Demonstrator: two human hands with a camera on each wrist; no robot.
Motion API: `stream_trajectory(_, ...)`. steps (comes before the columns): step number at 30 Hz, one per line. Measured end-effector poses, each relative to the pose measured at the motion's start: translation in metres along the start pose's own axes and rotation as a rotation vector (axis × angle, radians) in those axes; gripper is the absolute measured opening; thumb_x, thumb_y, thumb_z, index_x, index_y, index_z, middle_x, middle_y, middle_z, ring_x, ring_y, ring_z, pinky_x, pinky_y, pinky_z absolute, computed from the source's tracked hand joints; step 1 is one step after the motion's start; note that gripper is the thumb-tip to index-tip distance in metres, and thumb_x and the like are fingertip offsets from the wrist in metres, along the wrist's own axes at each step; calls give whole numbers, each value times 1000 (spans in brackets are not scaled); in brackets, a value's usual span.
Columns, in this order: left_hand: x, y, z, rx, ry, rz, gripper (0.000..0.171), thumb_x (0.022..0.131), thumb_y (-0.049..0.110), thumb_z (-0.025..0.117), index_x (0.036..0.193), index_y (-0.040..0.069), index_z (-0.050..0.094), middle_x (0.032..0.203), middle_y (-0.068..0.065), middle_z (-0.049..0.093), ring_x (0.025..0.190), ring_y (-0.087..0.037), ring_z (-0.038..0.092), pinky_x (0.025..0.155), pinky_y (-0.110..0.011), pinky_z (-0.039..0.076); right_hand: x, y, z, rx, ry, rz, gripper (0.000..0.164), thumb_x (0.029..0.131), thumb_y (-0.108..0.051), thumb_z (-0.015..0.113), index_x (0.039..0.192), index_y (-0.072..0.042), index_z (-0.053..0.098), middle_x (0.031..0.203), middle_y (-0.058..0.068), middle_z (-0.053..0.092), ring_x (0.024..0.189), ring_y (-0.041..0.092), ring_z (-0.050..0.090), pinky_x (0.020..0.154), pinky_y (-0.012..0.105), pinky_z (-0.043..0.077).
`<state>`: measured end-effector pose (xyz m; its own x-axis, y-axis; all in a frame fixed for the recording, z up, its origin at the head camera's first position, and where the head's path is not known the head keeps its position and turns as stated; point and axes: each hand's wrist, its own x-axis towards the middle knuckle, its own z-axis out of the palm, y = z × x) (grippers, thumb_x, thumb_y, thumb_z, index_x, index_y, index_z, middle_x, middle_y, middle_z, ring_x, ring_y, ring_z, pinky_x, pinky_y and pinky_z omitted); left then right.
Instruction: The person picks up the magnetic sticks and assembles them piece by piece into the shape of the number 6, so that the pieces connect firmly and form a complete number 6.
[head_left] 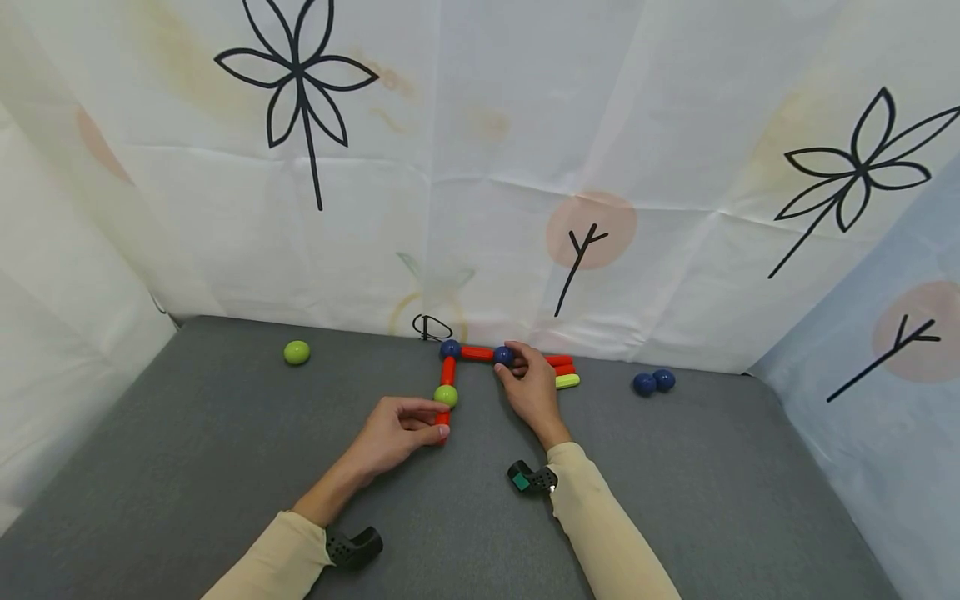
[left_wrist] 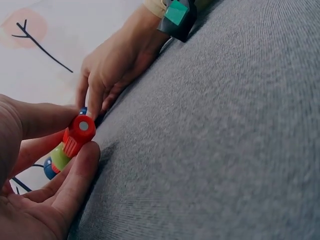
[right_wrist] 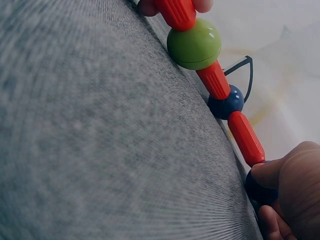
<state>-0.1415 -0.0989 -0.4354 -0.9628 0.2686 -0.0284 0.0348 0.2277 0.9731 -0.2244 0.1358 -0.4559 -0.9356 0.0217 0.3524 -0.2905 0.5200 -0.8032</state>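
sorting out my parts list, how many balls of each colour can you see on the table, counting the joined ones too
Blue balls: 4
Green balls: 2
Total: 6

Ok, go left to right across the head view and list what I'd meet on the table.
Lone green ball → left hand → blue corner ball → red stick between the blue balls → second blue ball → right hand → yellow-green stick → far-right blue pair.

No readable lettering anywhere
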Motion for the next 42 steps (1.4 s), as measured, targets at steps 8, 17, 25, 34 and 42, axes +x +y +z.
stream_trajectory(8, 0, 3, 4, -6, 50, -57, 33, 88, 9, 80, 119, 1, 74, 97, -8, 72, 83, -18, 70, 72, -31, 56, 0, 0, 0, -9, 1, 8, 39, 90, -5, 77, 128, -3, 68, 116, 17, 67, 97, 31, 64, 87, 46, 55)
stream_trajectory(17, -1, 8, 8, 8, 106, -105, 30, 86, 5, 81, 116, 3, 76, 91, -6, 70, 78, -17, 68, 68, -29, 55, 0, 0, 0, -16, 0, 16, 39, 90, -5, 77, 128, -3, 68, 115, 17, 67, 97, 31, 64, 87, 45, 54)
stream_trajectory(25, -1, 10, 8, 28, 136, -131, 29, 86, 5, 81, 115, 4, 77, 92, -6, 69, 77, -17, 66, 68, -31, 54, 0, 1, 0, -17, -12, 21, 39, 90, -6, 77, 128, -2, 67, 115, 17, 67, 97, 30, 63, 87, 44, 54)
stream_trajectory(34, -4, 11, 0, 6, 59, -99, 32, 90, 9, 78, 120, 1, 73, 98, -8, 72, 85, -19, 69, 76, -38, 57, -1, -1, -1, -15, -20, 36, 40, 91, -7, 77, 129, -3, 67, 115, 17, 66, 98, 30, 63, 88, 44, 54)
stream_trajectory(42, -4, 12, -9, -1, 23, -97, 33, 93, 10, 75, 124, 0, 71, 107, -12, 73, 89, -20, 71, 79, -38, 58, -1, 0, -1, -18, -20, 39, 40, 91, -7, 77, 129, -3, 67, 116, 17, 66, 98, 30, 63, 88, 43, 54)
